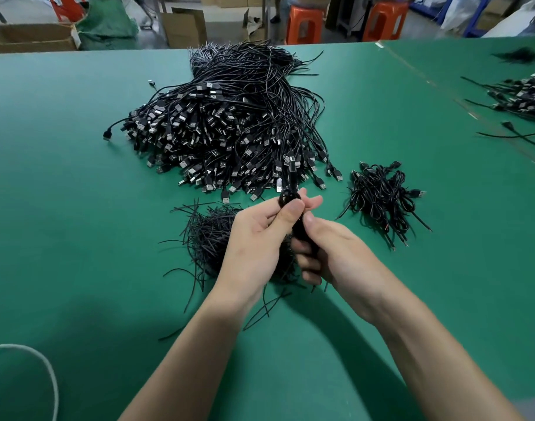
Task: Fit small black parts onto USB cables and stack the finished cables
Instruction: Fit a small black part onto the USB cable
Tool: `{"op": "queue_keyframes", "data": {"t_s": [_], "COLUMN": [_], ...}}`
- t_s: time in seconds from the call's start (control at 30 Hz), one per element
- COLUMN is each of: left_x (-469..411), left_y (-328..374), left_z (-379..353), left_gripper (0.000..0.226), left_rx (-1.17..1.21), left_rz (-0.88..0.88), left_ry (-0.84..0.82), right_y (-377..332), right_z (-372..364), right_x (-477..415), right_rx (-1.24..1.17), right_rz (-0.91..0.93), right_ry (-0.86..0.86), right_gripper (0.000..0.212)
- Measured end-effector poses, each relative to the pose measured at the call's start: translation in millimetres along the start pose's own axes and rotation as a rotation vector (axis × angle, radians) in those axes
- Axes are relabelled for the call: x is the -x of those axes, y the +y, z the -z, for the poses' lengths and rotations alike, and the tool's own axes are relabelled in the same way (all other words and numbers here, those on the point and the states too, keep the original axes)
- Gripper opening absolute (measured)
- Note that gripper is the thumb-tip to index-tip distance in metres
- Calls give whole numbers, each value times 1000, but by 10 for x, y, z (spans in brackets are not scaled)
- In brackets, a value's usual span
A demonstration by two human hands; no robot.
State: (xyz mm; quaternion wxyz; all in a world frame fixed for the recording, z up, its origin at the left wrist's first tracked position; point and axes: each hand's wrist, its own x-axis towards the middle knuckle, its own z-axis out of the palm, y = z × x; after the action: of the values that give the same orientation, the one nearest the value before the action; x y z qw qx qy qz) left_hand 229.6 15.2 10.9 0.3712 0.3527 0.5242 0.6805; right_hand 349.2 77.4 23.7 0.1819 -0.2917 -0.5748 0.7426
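Head view: green table (78, 208) w/ both bare forearms reaching in from the bottom edge. The L hand (257, 238) and R hand (342, 256) meet just above the table's middle, both gripping one bunched USB cable (298, 232). L thumb and fingers pinch the top of the bunch, where a small loop shows above the thumb. R hand is wrapped round the lower part, thumb on top and fingers curled under it. So both hands are closed on the same cable and touching each other. Whether a plug sticks up from the bunch can't be told, since it blends into the stuff behind. Directly beyond the hands is a big heap of loose cables (223, 129), w/ plug ends fanned toward the person and wire tails running away to the far edge. Under and left of the L hand lies a tangle of thin black strips (205, 238), a few stragglers spread near the wrists. Right of the hands, apart from the heap, is a small stack of coiled cables (381, 199). Another cable pile (521, 95) sits at the far right edge. A white cord (17, 347) curves in at the bottom left. Beyond the table are two orange stools (304, 24) and a cardboard box (184, 28).
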Motion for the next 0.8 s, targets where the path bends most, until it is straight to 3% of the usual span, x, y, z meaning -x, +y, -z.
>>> {"op": "queue_keyframes", "data": {"t_s": [0.27,0.33,0.43,0.53,0.8], "left_x": [-59,-125,-217,-305,-387], "left_y": [15,26,50,56,3], "left_z": [224,377,665,848,871], "left_gripper": [24,26,25,25,11], "left_rx": [-128,-389,-1038,-1454,-1516], "left_rz": [-23,-70,-245,-234,-293], "left_ry": [-93,-27,87,20,-3], "right_y": [27,47,85,109,122], "right_z": [-63,-49,-14,-8,-6], "right_x": [-35,-55,-69,-71,-85], "right_rx": [212,287,386,440,480], "right_rz": [176,190,198,216,215], "right_ry": [94,172,253,290,302], "right_gripper": [35,35,36,37,37]}}
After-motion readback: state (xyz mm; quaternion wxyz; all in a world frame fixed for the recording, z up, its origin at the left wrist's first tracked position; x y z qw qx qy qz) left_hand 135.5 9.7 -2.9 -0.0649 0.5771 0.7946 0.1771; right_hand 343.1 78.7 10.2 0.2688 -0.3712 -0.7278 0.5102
